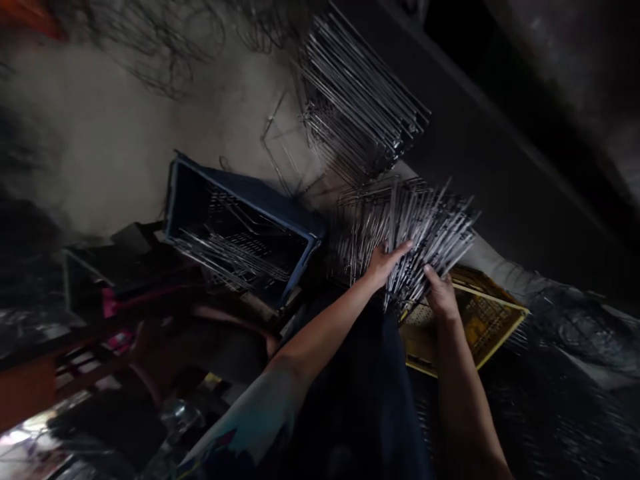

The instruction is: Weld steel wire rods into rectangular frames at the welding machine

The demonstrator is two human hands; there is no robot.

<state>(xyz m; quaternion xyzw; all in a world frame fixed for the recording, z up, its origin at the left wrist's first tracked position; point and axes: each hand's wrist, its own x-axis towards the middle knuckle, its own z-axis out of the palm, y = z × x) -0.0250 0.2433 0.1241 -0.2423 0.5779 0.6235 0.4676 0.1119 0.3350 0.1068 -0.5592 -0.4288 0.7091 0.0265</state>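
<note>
A thick bundle of thin metal rods is gripped between my two hands, fanned out at its upper end. My left hand closes on the bundle's left side, thumb lying across the rods. From the right, my right hand grips the lower right side, above a yellow plastic crate. Just left of the held bundle stand more upright thin rods, close against it. The fingers behind the bundle are hidden.
A blue crate with several bent wire pieces stands to the left. Beyond my hands lies a large stack of metal rods beside a dark wall-like surface. Tangled wire covers the floor at the far left.
</note>
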